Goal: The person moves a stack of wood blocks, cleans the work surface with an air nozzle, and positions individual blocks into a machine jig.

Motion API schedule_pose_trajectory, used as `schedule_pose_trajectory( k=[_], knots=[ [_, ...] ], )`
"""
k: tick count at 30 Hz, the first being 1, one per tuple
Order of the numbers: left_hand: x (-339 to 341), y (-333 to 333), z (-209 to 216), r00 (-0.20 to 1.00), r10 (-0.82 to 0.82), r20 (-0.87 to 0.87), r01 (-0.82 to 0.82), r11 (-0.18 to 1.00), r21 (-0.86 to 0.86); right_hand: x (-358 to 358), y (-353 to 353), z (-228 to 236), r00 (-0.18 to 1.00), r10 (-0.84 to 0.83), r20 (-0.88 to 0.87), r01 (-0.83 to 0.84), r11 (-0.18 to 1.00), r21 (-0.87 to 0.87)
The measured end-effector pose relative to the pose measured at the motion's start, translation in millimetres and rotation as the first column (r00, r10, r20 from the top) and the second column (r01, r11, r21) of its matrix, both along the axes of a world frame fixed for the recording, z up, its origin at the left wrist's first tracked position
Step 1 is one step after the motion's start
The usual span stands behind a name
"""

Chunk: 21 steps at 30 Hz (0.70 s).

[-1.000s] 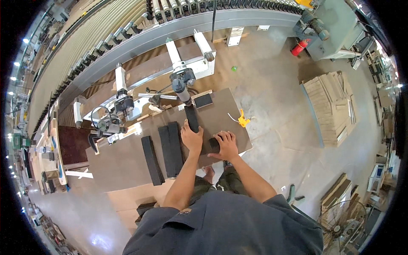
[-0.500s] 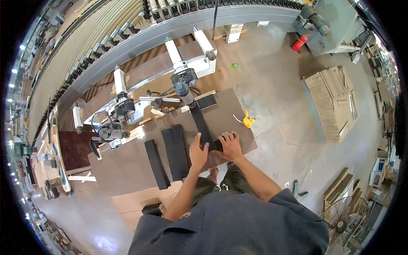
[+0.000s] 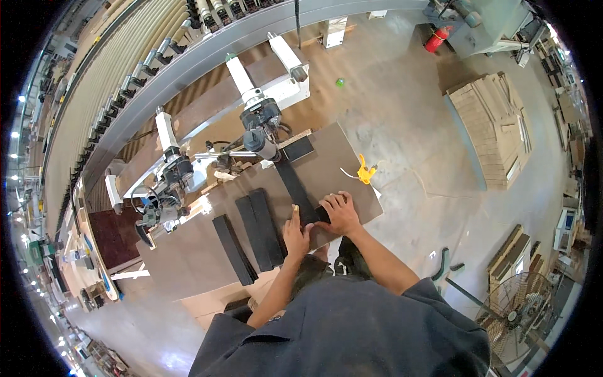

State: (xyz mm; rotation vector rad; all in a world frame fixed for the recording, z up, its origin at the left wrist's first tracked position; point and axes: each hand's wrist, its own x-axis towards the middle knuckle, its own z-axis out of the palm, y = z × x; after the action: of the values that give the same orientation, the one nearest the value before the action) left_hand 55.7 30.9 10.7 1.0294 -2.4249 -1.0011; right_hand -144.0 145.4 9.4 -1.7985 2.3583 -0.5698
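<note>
A long black strip (image 3: 294,183) lies on the brown board (image 3: 182,257), its far end under the dark cylindrical head (image 3: 261,144) of a machine arm. Beside the strip's near end is my left hand (image 3: 294,235), index finger stretched along its left edge and thumb reaching toward my right hand. My right hand (image 3: 340,215) closes over a short black block (image 3: 321,214) against the strip's right side; the fingers partly hide it. Left of my hands lie a pair of wide black strips (image 3: 260,226) and a narrower black stack (image 3: 233,248).
A black rectangular piece (image 3: 298,149) sits by the machine head. A yellow clip-like tool (image 3: 364,171) is at the board's right edge. Another machine arm (image 3: 174,166) stands far left, before a roller conveyor (image 3: 135,63). Cardboard sheets (image 3: 493,132) and a fan (image 3: 515,314) stand right.
My left index finger has straightened forward along the strip. My right hand has shifted slightly, with the block still under its fingers. The whole view has moved a little.
</note>
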Motion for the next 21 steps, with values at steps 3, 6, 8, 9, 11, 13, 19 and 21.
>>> schedule_pose_trajectory(
  k=[3,6,8,9,11,13,19,21],
  knots=[
    [2.5,4.1,-2.8,0.996,0.008,0.084,-0.009,1.000,0.001,-2.8,-2.8,6.4,1.000,0.029,0.011,-0.029,0.999,0.022],
    [7.9,2.7,-10.4,0.994,-0.027,0.107,0.035,0.996,-0.081,1.0,-5.8,9.9,0.999,0.013,0.052,-0.018,0.996,0.085],
    [7.6,-0.8,-10.6,0.986,-0.057,0.157,0.064,0.997,-0.037,1.2,-4.6,8.5,0.999,0.013,0.038,-0.014,0.999,0.049],
    [8.3,-1.3,-11.4,0.988,-0.065,0.139,0.070,0.997,-0.031,2.5,-5.7,9.9,0.999,0.001,0.040,-0.004,0.998,0.058],
    [4.2,-0.7,-4.2,0.996,-0.055,0.075,0.061,0.995,-0.082,1.7,-3.6,7.1,1.000,-0.014,-0.008,0.014,0.998,0.067],
    [5.4,-0.2,-5.5,0.994,-0.056,0.097,0.061,0.996,-0.058,4.1,-5.4,10.0,1.000,0.011,-0.014,-0.011,1.000,-0.002],
    [12.3,5.0,-5.3,1.000,-0.015,0.013,0.016,0.998,-0.063,8.1,-4.7,15.9,1.000,0.025,-0.006,-0.026,0.998,-0.057],
    [11.5,2.2,-4.6,1.000,-0.017,0.016,0.018,0.998,-0.057,7.9,-6.6,15.6,1.000,0.017,-0.014,-0.017,0.998,-0.057]
  ],
)
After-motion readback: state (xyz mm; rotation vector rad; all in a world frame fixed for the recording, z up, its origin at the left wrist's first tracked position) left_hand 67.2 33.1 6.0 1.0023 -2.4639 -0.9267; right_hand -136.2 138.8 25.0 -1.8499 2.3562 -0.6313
